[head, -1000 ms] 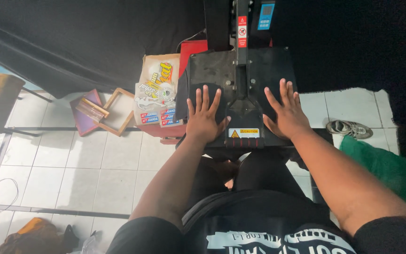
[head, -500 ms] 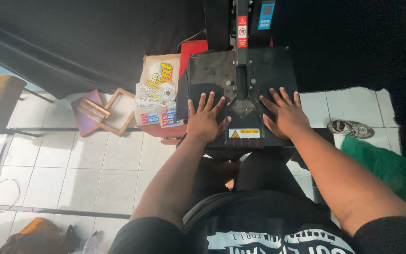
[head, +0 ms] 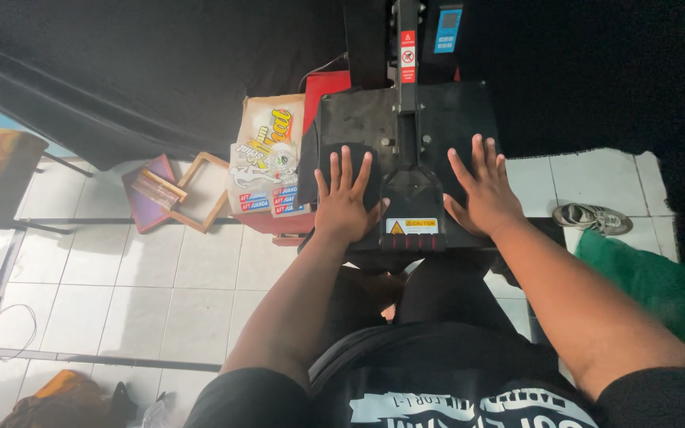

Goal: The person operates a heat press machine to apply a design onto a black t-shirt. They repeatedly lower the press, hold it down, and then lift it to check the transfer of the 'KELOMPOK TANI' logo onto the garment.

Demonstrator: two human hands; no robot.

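White tile floor [head: 160, 277], black press [head: 406, 135] on top. Left hand [head: 346, 208] slid forward, right hand [head: 481, 194] too; fingers splayed flat, nothing gripped, plate just pressed.

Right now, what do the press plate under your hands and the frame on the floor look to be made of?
Press plate: probably metal, matte black, scuffed grey in patches, with bolt heads showing. Frame: looks like bare light wood, pale tan and unpainted. Left hand and right hand lie flat on the plate.
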